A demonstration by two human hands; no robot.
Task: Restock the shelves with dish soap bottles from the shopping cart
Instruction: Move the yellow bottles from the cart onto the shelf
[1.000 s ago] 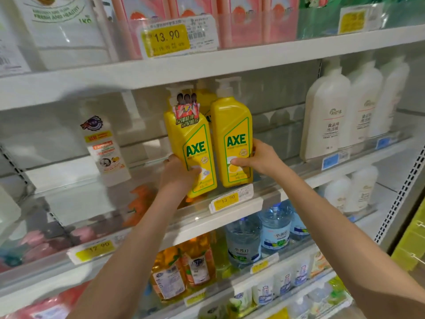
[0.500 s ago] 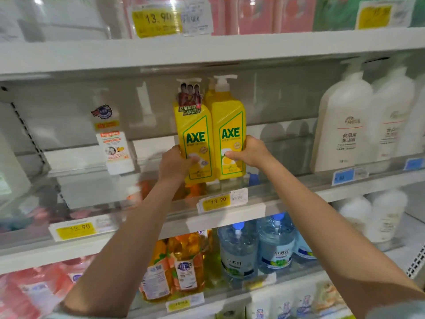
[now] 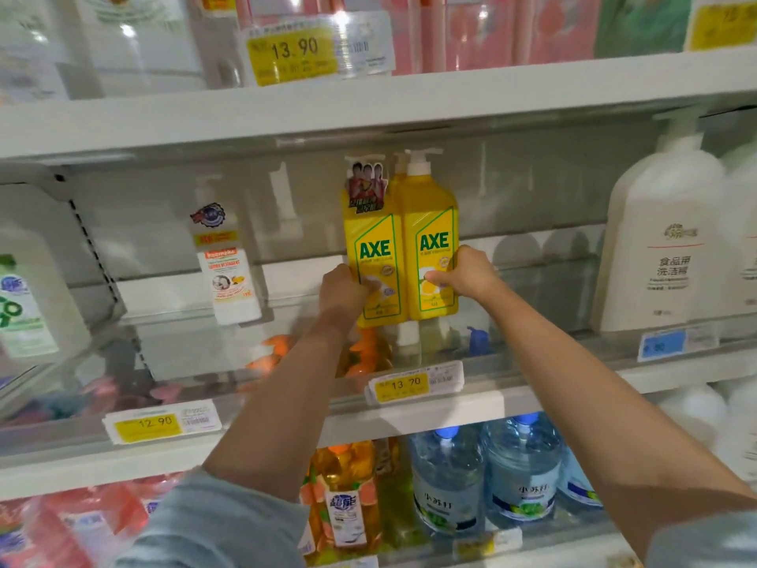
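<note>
Two yellow AXE dish soap bottles stand side by side, upright, deep on the middle shelf (image 3: 565,346). My left hand (image 3: 342,286) grips the lower part of the left bottle (image 3: 370,239), which carries a paper tag on its pump. My right hand (image 3: 465,274) grips the lower part of the right bottle (image 3: 430,235), thumb on its label. A third yellow bottle shows partly behind them. The shopping cart is out of view.
A white bottle with an orange label (image 3: 227,272) stands left of the yellow pair. Large white pump bottles (image 3: 663,248) fill the right of the shelf. A clear front rail holds price tags (image 3: 413,383). Orange and blue bottles sit on the shelf below.
Both hands have pushed the two yellow bottles further back onto the shelf and set them upright; the left one was tilted a second ago. My view has moved closer.
</note>
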